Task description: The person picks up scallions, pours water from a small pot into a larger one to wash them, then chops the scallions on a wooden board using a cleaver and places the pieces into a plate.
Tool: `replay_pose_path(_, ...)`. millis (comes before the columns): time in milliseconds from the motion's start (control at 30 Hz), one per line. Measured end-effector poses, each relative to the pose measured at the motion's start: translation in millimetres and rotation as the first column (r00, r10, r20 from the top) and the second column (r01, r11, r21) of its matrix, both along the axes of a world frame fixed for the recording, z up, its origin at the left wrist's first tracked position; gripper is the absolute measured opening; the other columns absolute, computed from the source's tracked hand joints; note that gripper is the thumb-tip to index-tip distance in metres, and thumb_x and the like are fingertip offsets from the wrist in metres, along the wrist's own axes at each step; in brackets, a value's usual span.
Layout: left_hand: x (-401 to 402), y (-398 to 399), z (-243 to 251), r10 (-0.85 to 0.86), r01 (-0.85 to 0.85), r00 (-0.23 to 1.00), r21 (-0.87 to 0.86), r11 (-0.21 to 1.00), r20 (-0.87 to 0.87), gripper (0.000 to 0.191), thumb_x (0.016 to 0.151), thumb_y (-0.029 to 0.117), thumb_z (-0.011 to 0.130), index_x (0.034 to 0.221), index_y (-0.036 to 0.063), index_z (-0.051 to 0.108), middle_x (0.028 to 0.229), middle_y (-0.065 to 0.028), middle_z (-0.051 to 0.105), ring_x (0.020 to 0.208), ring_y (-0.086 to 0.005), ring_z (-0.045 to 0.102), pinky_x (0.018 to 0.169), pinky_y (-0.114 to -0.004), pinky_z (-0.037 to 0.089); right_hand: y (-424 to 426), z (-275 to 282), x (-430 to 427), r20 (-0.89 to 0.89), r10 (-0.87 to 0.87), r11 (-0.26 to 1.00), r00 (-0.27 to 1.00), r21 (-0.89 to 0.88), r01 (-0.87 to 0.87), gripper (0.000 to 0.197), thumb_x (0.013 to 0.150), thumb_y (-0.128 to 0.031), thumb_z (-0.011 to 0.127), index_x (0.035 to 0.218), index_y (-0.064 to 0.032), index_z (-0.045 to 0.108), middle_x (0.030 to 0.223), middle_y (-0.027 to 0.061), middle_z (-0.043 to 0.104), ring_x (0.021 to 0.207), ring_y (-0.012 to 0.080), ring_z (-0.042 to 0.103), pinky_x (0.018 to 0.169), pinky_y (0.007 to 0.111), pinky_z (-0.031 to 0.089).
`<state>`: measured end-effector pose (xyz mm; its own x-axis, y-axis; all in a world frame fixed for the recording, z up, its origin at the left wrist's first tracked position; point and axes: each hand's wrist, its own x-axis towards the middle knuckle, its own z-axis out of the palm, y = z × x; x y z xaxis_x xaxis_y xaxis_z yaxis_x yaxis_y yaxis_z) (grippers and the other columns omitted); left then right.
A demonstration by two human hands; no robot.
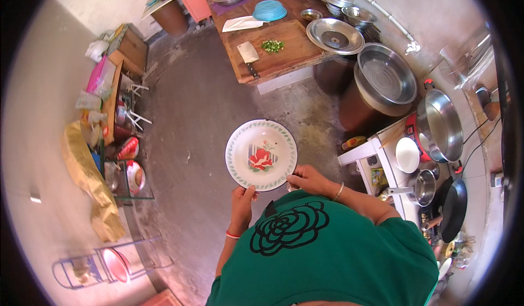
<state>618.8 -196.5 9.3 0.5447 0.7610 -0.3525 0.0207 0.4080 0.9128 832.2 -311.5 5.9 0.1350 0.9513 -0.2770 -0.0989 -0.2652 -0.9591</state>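
A white enamel plate (237, 150) with a red flower, green leaf border and dark rim is held out over the floor. My left hand (243, 201) grips its near edge, thumb on top. At the lower right rim, my right hand (309, 179) pinches the same plate. The plate carries no food; a few small dark marks show on it. Beyond it, a wooden cutting board (282, 66) lies on the table, bearing chopped green onion (272, 46) and a cleaver (248, 54) with a black handle.
A wide metal basin (387, 75) tops a brown vat (354, 107). To the right, a counter carries an electric pot (440, 126), a white bowl (407, 154), a saucepan (424, 188) and a dark wok (454, 210). Shelving with packages (131, 148) lines the left wall.
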Motion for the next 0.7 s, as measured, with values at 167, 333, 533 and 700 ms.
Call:
replay_pose_path(167,38.4,69.8,12.1,0.104,-0.104,0.995,-0.04,0.994,-0.006,0.012,0.09,0.01,0.056,0.087,0.0013,0.062,0.072,-0.0009,0.058,0.063,-0.0082,0.049,0.06,-0.024,0.039,86.4,1.9,49.8,-0.053,0.129,0.992,0.99,-0.001,-0.129,0.027,0.092,-0.026,0.055,0.091,0.0006,0.06,0.07,0.0002,0.056,0.064,0.0093,0.051,0.06,0.026,0.045)
replay_pose_path(333,65.9,130.5,13.6,0.19,-0.184,0.981,-0.129,0.974,0.029,0.01,0.089,0.009,0.056,0.091,0.0014,0.061,0.075,-0.0028,0.06,0.062,-0.0099,0.05,0.059,-0.025,0.039,158.0,13.2,79.4,-0.035,0.165,0.984,0.986,0.072,-0.162,0.031,0.092,-0.028,0.057,0.097,0.0022,0.06,0.078,0.0023,0.061,0.071,0.0098,0.054,0.065,0.028,0.048)
replay_pose_path(533,71.6,231.8,-10.8,0.208,-0.184,0.973,-0.208,0.961,0.1,0.01,0.089,0.008,0.055,0.094,0.0009,0.06,0.077,-0.0029,0.062,0.061,-0.0108,0.051,0.058,-0.025,0.04,251.9,-15.0,106.4,0.159,0.149,0.964,0.976,0.196,-0.179,0.021,0.084,-0.021,0.063,0.091,-0.0015,0.064,0.081,0.0092,0.066,0.071,0.0152,0.06,0.067,0.031,0.049)
replay_pose_path(700,97.2,353.6,-28.1,0.07,-0.072,0.997,-0.086,0.994,-0.026,0.011,0.09,0.01,0.055,0.086,0.0011,0.059,0.073,-0.0018,0.058,0.062,-0.0094,0.05,0.058,-0.024,0.039,335.7,-57.4,146.2,0.432,-0.164,0.976,0.887,0.201,0.083,0.015,0.08,-0.016,0.062,0.088,-0.0031,0.063,0.084,0.0141,0.064,0.077,0.0282,0.063,0.069,0.036,0.05)
